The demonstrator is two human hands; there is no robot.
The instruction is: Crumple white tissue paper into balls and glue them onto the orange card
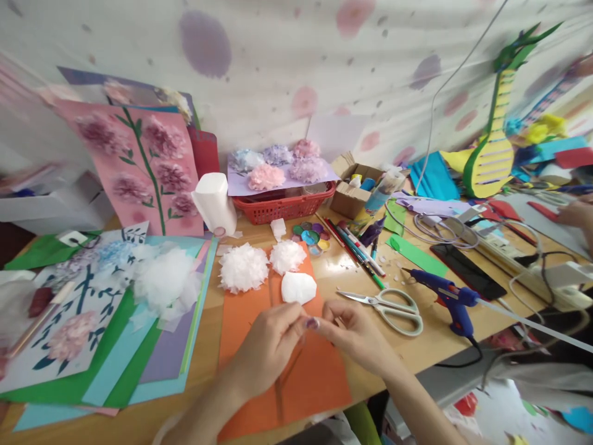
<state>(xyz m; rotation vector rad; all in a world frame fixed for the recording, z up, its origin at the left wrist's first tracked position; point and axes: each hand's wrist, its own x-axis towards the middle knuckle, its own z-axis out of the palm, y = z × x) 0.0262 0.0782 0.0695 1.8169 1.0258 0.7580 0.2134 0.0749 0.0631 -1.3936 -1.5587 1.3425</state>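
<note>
Head view: orange paper [319, 383] on wooden table [204, 346], spotted cloth [264, 74] behind.

The left hand [273, 340] and right hand [354, 334] are bare, with slender fingers [296, 315] and narrow wrists. The left forearm [217, 398] and right forearm [412, 389] are uncovered as well, slim and gently widening away from the wrist. A small, glossy purple patch [312, 323] shows at the left thumb's tip; whether it is nail polish is too blurred to tell. Beside the left forearm runs a pale, smeared edge [164, 431], sleeve or band, I cannot say which.
</note>
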